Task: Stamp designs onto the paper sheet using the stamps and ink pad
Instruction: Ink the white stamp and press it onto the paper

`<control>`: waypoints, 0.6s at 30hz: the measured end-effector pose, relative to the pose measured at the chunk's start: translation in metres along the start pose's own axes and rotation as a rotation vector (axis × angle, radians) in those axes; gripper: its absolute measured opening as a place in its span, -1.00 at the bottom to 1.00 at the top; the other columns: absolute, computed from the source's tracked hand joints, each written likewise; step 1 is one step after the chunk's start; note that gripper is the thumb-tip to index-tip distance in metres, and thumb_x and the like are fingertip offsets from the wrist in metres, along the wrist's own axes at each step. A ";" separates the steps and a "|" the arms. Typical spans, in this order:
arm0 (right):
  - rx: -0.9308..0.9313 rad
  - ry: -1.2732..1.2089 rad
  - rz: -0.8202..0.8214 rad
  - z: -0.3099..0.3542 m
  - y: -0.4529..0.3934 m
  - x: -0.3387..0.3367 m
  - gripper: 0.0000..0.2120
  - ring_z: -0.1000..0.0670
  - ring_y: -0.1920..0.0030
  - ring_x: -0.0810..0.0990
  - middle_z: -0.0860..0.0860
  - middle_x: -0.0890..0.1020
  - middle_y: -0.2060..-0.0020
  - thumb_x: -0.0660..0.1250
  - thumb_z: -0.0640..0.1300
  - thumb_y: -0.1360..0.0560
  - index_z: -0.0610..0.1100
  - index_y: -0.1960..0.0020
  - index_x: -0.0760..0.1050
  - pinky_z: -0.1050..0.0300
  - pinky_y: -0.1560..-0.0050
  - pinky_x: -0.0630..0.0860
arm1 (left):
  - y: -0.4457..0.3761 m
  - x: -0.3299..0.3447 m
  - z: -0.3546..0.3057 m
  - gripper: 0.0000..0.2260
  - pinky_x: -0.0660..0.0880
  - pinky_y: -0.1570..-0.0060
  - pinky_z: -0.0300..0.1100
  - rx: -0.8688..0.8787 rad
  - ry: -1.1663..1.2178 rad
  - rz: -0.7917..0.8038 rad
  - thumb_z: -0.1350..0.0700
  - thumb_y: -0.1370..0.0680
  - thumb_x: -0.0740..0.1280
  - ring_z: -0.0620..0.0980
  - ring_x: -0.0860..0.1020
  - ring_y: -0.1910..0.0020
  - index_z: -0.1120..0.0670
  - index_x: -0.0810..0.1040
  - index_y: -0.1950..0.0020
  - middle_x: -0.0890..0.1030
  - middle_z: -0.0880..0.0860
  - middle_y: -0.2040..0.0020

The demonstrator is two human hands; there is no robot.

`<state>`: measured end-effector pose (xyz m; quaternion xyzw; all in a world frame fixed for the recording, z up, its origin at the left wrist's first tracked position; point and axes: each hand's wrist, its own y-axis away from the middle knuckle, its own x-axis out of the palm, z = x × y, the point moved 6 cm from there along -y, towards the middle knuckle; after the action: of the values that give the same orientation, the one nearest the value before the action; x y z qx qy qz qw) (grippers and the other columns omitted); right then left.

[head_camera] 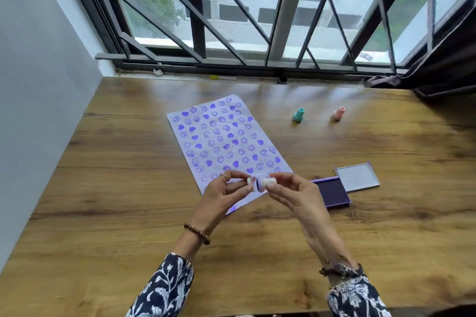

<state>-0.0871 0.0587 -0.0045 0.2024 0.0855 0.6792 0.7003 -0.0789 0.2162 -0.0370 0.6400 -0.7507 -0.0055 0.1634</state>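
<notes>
A white paper sheet [224,141] lies on the wooden table, covered with several purple smiley and heart prints. Above its near corner my right hand [293,193] pinches a small white stamp [266,184] with a purple-inked face turned left. My left hand [224,195] pinches a small white cap [250,181] right beside that face, the two pieces almost touching. The open purple ink pad [333,192] rests to the right of my hands, its lid [356,176] folded back.
A teal stamp [298,114] and a pink stamp [338,113] stand on the table beyond the sheet at the right. A barred window runs along the table's far edge, a grey wall along the left, and a dark curtain [438,72] hangs at the far right.
</notes>
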 end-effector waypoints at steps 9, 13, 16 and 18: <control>-0.151 0.177 -0.032 0.038 -0.002 -0.039 -0.55 0.13 0.17 0.69 0.04 0.74 0.26 0.56 0.07 0.00 -0.10 0.17 0.65 0.40 0.20 0.53 | -0.016 0.053 -0.010 -0.86 0.52 0.10 -0.42 0.022 -0.069 0.046 0.24 -0.44 0.37 -0.11 0.65 0.05 0.13 0.53 0.01 0.72 -0.09 0.20; -0.180 0.186 -0.029 0.051 -0.012 -0.061 -0.82 0.23 0.29 0.65 0.13 0.72 0.37 0.56 -0.22 -0.18 -0.06 0.26 0.65 0.49 0.29 0.47 | -0.033 0.074 -0.012 -0.86 0.53 0.09 -0.40 0.042 -0.099 0.031 0.29 -0.43 0.36 -0.12 0.65 0.09 0.09 0.55 0.09 0.72 -0.08 0.23; -0.187 0.208 -0.045 0.060 -0.021 -0.080 -0.83 0.22 0.30 0.66 0.14 0.72 0.37 0.55 -0.21 -0.16 0.02 0.34 0.66 0.48 0.30 0.47 | -0.049 0.091 -0.010 -0.86 0.55 0.04 -0.35 0.049 -0.113 0.036 0.32 -0.43 0.36 -0.10 0.65 0.10 0.10 0.55 0.11 0.72 -0.03 0.19; -0.183 0.234 -0.054 0.065 -0.029 -0.093 -0.82 0.21 0.28 0.67 0.15 0.72 0.37 0.55 -0.20 -0.15 0.05 0.35 0.66 0.47 0.28 0.48 | -0.060 0.103 -0.009 -0.84 0.54 0.08 -0.37 0.066 -0.113 0.022 0.34 -0.42 0.36 -0.12 0.66 0.12 0.08 0.55 0.14 0.71 0.08 0.13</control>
<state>-0.0409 -0.0442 0.0288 0.0547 0.1096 0.6839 0.7192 -0.0324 0.1080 -0.0165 0.6355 -0.7655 -0.0151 0.0998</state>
